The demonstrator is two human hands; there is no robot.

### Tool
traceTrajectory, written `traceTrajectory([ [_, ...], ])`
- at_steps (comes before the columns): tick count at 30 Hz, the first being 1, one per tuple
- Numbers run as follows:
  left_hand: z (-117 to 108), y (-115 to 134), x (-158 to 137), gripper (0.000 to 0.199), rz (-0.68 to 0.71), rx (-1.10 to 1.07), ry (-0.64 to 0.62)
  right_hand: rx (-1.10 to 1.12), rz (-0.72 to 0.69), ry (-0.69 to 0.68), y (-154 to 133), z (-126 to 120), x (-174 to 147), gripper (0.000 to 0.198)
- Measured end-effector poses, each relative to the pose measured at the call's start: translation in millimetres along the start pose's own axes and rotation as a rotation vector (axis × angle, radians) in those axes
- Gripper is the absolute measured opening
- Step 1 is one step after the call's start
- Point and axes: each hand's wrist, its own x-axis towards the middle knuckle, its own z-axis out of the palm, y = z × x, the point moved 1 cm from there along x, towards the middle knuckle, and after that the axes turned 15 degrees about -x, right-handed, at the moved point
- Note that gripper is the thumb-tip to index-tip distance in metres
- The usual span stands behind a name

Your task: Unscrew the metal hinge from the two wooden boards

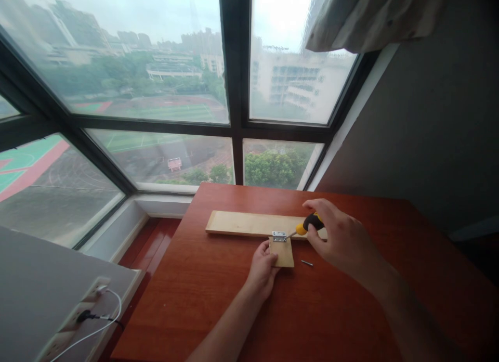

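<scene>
My left hand (265, 268) grips a small wooden board (283, 255) by its left side, thumb on top. A silver metal hinge (279, 236) sits at the board's far edge. In my right hand (338, 232) is a yellow and black screwdriver (310, 224), held by its handle between thumb and fingers. The shaft points left, and its tip reaches the hinge's right side; whether it sits in a screw is too small to tell. Behind the small board lies a long pale wooden plank (241, 222), partly covered by the screwdriver and my right hand.
A small metal rod-like piece (307, 263) lies on the reddish-brown table (187, 299), right of the small board. Large windows (156, 65) stand beyond the table. At lower left, cables run from wall sockets (78, 315). A curtain (370, 18) hangs at upper right.
</scene>
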Motion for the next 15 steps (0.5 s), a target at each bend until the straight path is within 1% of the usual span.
traceTrajectory([
  [2, -0.3, -0.3, 0.4, 0.043, -0.002, -0.005, -0.002, 0.027, -0.050, 0.004, -1.2, -3.4, -0.9, 0.045],
  [4, -0.2, -0.3, 0.6, 0.043, -0.004, -0.010, -0.007, 0.026, -0.071, 0.022, -1.7, -3.9, -0.9, 0.043],
  [7, 0.1, -0.2, 0.5, 0.043, -0.004, -0.009, -0.012, -0.057, -0.001, 0.044, -0.7, 1.1, 0.9, 0.033],
  [10, 0.0, -0.4, 0.6, 0.042, -0.001, -0.007, -0.011, -0.093, 0.068, 0.015, 0.4, 5.3, 1.5, 0.031],
  [12, -0.2, -0.6, 0.9, 0.043, 0.000, -0.011, -0.008, -0.060, 0.050, 0.000, 0.0, 3.9, 0.4, 0.036],
  [15, -0.2, -0.8, 1.2, 0.044, -0.003, -0.012, -0.008, -0.038, -0.018, -0.008, -1.3, -1.5, -1.9, 0.048],
])
